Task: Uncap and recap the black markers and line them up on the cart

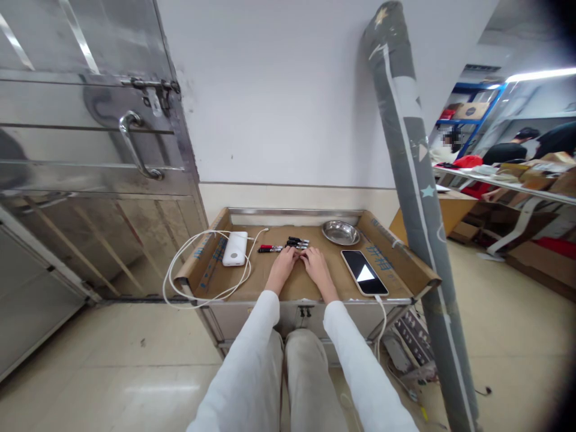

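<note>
My left hand [283,262] and my right hand [315,264] rest side by side on the brown cardboard [252,273] that lines a small metal table. Their fingers point toward a small group of marker pens [285,245], one with a red cap and others black. The fingertips reach the pens and look curled together around them; how firm the hold is stays too small to see. Both sleeves are white.
A white power bank [235,248] with a looping white cable [180,279] lies on the left. A steel dish [341,232] stands at the back right, a smartphone [364,272] on the right. A grey rolled mat [414,180] leans by the table; a metal door [90,150] is left. People work at the far right.
</note>
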The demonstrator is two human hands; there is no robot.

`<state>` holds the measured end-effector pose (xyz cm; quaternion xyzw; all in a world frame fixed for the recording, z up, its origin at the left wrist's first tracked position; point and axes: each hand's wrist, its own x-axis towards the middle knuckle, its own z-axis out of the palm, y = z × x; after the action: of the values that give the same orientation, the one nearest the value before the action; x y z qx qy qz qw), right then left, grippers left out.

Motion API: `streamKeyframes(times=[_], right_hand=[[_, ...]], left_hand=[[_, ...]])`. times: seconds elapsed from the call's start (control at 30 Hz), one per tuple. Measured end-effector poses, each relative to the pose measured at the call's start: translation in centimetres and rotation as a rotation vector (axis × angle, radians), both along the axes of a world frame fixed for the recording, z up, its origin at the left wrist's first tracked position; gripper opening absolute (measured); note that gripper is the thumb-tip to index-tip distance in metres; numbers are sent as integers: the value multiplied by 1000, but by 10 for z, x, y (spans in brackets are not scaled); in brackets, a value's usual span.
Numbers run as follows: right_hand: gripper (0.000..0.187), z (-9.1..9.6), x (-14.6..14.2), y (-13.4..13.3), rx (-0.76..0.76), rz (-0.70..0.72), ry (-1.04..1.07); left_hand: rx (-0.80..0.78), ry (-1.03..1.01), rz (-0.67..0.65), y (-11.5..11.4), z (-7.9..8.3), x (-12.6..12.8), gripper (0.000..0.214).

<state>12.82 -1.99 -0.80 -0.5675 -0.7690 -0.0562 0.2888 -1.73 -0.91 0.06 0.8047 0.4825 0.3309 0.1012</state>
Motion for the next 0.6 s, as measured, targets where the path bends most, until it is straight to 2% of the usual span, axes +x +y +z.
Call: streamKeyframes(times=[0.2,0.4,0.6], right_hand=[[19,0,-1,0,21,-7,-38],[23,8,-2,-7,73,-39,5],[26,11,-1,-9,136,-83,48]], left_hand=[[-8,-54,-22,-3,0,1,23],[114,93,4,-3,2,0,45],[76,213,22,-4,0,1,47]])
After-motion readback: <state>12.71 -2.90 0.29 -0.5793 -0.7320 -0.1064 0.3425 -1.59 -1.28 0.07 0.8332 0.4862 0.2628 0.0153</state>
